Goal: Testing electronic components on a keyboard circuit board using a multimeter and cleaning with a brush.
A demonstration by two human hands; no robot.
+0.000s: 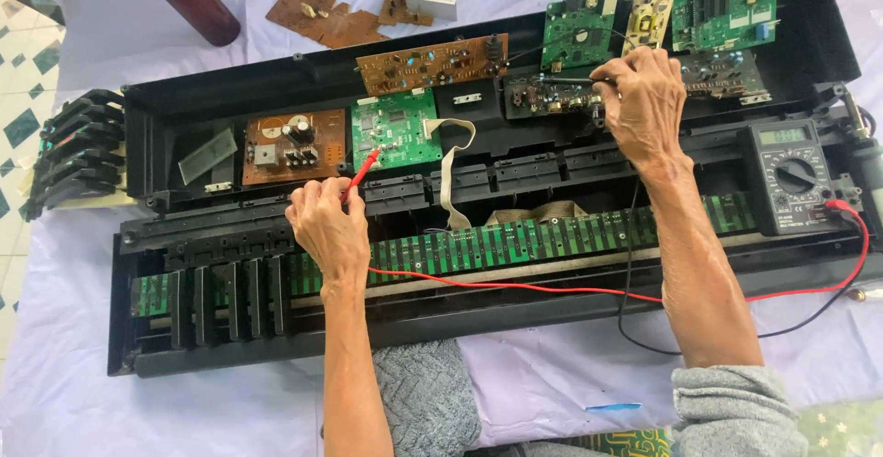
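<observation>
The red probe [363, 170], light, stiff and thin, is pinched by the left hand [329, 227] on its insulated shaft against the green board [395, 131], while a black probe [566, 79] is pinched by the right hand [644, 103] at a darker board further along the opened keyboard.

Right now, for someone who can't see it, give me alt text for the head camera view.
A person's left hand presses a red probe to a green circuit board inside an opened black electronic keyboard, while the right hand holds a black probe on a darker board farther back. Red and black leads run to a multimeter resting on the case at right.
</observation>
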